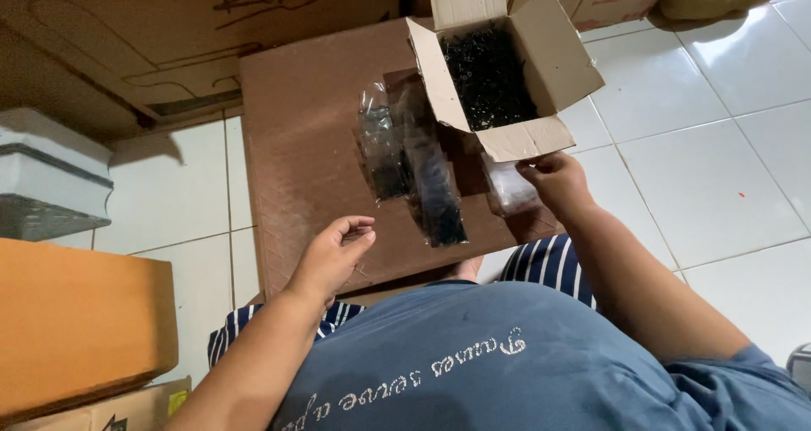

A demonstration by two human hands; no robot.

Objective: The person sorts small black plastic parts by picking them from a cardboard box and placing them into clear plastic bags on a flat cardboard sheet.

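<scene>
An open cardboard box [553, 59] full of small black screws [488, 76] stands at the far right of a brown board [296, 144]. Two clear bags of black screws [414, 165] lie side by side on the board in front of the box. My right hand [557, 184] rests at the box's near flap, fingers on a stack of empty clear plastic bags [509, 186]. My left hand [334, 258] hovers over the board's near edge, fingers loosely curled with thumb and forefinger nearly touching; whether it pinches anything is unclear.
Large cardboard boxes [169, 34] line the back. A grey and white plastic container [42, 186] and an orange-brown box [76, 321] stand at my left. White floor tiles [718, 144] spread to the right. My blue shirt fills the bottom.
</scene>
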